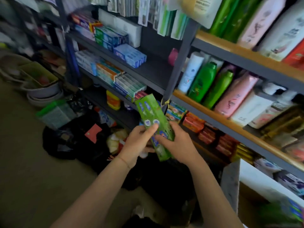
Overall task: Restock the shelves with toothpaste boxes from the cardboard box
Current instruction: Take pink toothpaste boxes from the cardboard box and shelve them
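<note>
A stack of green toothpaste boxes (pixel 152 122) stands tilted in front of me, one end pointing up toward the dark metal shelves (pixel 153 74). My left hand (pixel 139 143) grips its left side with the thumb across the front. My right hand (pixel 176 142) grips its right side lower down. Blue, white and orange toothpaste boxes (pixel 130 55) lie stacked on the dark shelves behind. The open cardboard box (pixel 233 181) sits at the lower right, with more green boxes (pixel 279 213) blurred inside.
Shampoo bottles (pixel 205 81) and soap packs (pixel 194 124) fill the wooden shelves on the right. Black plastic bags (pixel 70 139) and snack packets lie on the floor below my hands. Stacked basins (pixel 42 94) and a green-lidded container (pixel 56 112) stand at the left.
</note>
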### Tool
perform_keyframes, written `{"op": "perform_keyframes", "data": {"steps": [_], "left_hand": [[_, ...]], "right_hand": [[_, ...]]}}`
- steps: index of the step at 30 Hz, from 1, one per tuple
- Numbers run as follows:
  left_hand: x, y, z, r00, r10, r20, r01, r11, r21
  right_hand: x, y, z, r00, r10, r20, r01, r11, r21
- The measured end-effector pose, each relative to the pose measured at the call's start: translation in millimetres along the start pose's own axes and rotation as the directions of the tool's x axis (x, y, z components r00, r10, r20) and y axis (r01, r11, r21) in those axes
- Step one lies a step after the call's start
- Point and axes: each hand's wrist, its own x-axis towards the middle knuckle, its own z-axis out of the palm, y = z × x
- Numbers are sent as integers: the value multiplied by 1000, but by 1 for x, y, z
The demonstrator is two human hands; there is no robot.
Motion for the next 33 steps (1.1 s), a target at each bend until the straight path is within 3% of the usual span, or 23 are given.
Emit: {"op": "perform_keyframes", "data": {"steps": [6, 13, 17, 19, 21, 23, 28, 33], "left_hand": [[80, 34, -46, 995, -54, 83, 57, 998, -37], [189, 103, -79, 999, 15, 31, -14, 999, -33], [237, 126, -94, 999, 3, 49, 0, 998, -55], [262, 133, -104, 999, -11, 42, 14, 998, -66], [286, 140, -113, 999, -31, 42, 34, 997, -75], [309, 146, -122, 997, -46, 66, 52, 993, -102], [361, 176, -149, 989, -75, 127, 88, 991, -99], [412, 220, -187, 993, -119, 10, 119, 992, -47]], "right_hand": [[109, 5, 21, 993, 86, 79, -112, 890, 441], [264, -16, 24, 1000, 17, -26, -4, 901, 433], [322, -26, 26, 999, -33, 8, 29, 945, 325], [341, -27, 27, 995, -20, 100, -7, 964, 265], [365, -25, 30, 984, 1, 180, -28, 989, 146], [393, -24, 37, 984, -7, 175, 5, 1000, 14], [448, -45, 60, 998, -48, -32, 43, 990, -136], [528, -69, 61, 963, -42, -265, -57, 932, -357]]}}
